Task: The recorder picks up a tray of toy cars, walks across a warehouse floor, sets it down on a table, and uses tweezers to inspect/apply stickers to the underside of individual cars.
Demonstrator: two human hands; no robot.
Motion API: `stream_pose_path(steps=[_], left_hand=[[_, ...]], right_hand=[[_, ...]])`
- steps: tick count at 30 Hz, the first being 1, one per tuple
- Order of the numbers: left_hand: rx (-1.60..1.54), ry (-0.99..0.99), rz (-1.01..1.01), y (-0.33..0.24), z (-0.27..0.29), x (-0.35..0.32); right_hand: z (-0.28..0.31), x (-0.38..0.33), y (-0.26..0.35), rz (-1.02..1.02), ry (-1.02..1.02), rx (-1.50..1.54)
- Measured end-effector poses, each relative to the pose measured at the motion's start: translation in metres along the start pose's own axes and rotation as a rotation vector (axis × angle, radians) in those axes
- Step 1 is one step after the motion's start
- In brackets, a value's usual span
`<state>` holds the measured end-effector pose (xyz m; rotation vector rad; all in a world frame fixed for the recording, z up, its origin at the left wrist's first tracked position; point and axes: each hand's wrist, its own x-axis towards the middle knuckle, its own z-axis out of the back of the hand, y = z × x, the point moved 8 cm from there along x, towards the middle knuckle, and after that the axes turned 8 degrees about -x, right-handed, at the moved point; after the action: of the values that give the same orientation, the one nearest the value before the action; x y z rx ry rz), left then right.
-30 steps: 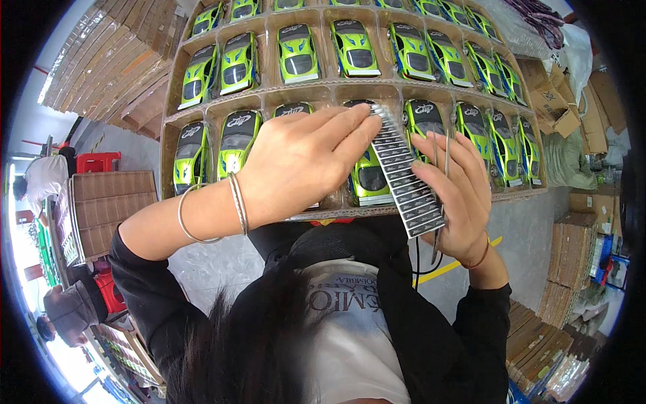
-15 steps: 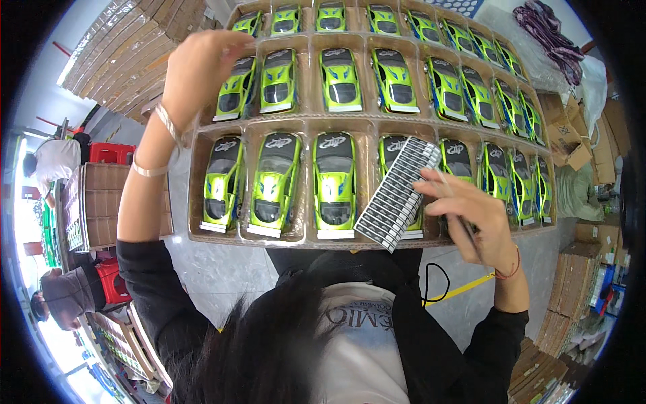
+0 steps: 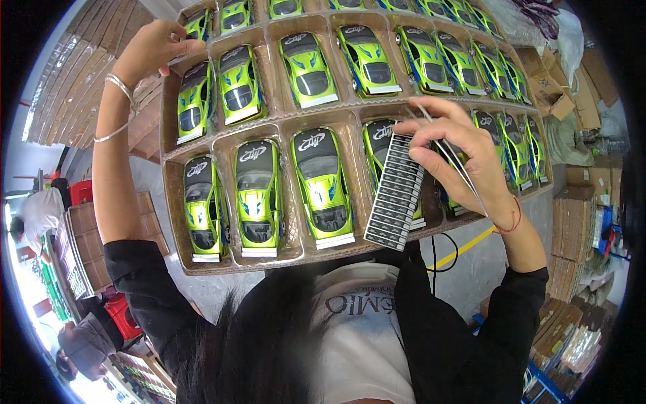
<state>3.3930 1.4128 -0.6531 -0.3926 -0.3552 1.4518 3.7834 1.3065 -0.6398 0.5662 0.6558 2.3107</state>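
Observation:
A brown cardboard tray (image 3: 289,254) with compartments holds several lime-green toy cars (image 3: 324,185) in rows. My left hand (image 3: 151,47) grips the tray's far left edge near a corner car (image 3: 195,25). My right hand (image 3: 457,151) holds a long strip of small dark stickers (image 3: 397,192) over the cars on the right, and thin metal tweezers (image 3: 454,161) run between its fingers. Bangles sit on my left wrist, a red cord on my right.
Stacks of flat cardboard (image 3: 64,101) lie at the left and brown boxes (image 3: 579,202) at the right. A black cable (image 3: 444,252) and yellow floor line run under the tray. Other people (image 3: 81,343) are at the lower left beside red crates.
My left hand left the cars near the sticker strip and reached to the tray's far left edge. The tray now sits closer and more tilted. My right hand still holds the strip and tweezers.

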Motion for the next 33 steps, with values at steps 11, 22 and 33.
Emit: stream_pose_path(steps=[11, 22, 33], left_hand=[[0.182, 0.122, 0.324, 0.075, -0.011, 0.046], [-0.076, 0.008, 0.159, 0.047, -0.017, 0.011], [0.231, 0.207, 0.037, 0.002, -0.003, 0.017]], right_hand=[[-0.003, -0.002, 0.024, 0.03, -0.156, -0.197], [-0.015, 0.018, -0.001, -0.291, 0.012, 0.5], [-0.031, 0.033, -0.022, -0.266, 0.302, 1.258]])
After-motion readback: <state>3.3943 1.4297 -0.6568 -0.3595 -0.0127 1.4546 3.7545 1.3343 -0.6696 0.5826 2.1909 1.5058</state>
